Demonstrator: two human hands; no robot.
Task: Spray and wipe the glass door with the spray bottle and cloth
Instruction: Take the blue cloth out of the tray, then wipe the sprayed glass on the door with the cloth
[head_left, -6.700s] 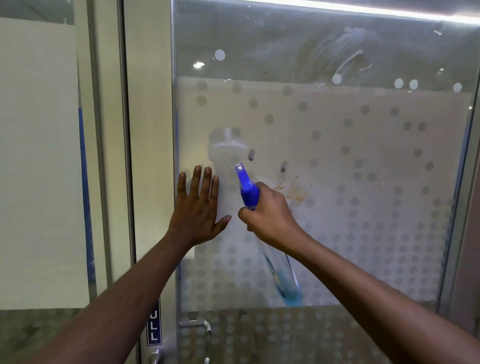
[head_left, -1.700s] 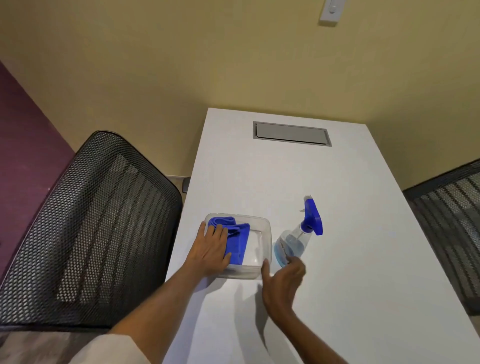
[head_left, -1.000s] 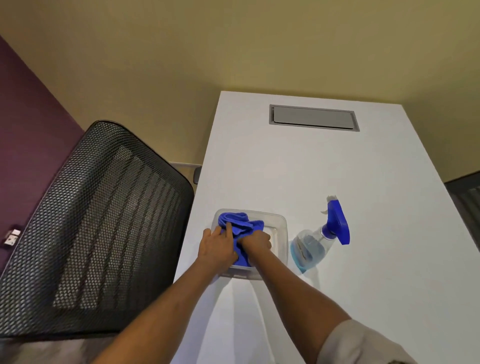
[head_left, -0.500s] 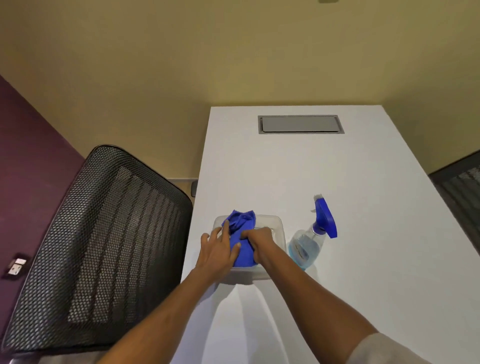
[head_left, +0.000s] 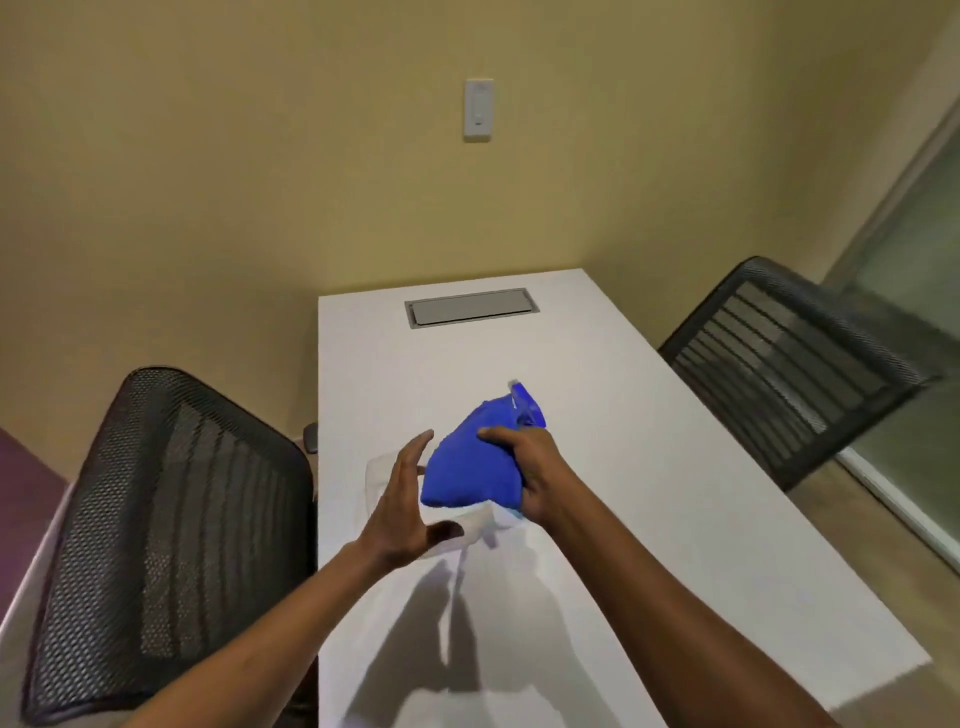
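Over the white table (head_left: 623, 467), just above the clear tub (head_left: 379, 467), my right hand (head_left: 540, 473) is closed around the bunched blue cloth (head_left: 467, 467), fingers wrapped over its top and far side, so it hangs as a loose wad clear of the tub. My left hand (head_left: 400, 509) is empty and spread wide, palm turned toward the cloth, close beside it but not touching. Behind the cloth only the blue head of the bottle (head_left: 530, 408) shows (its body is hidden, so I cannot tell how it lies). To do this well I judge the wad wants tidying first: bring the left hand in, find an edge and fold it into a flat pad that fills the palm, since a crumpled lump would smear glass. Then I would carry it round to the glass at the far right (head_left: 914, 249), lifting wide of the bottle head to avoid knocking it.
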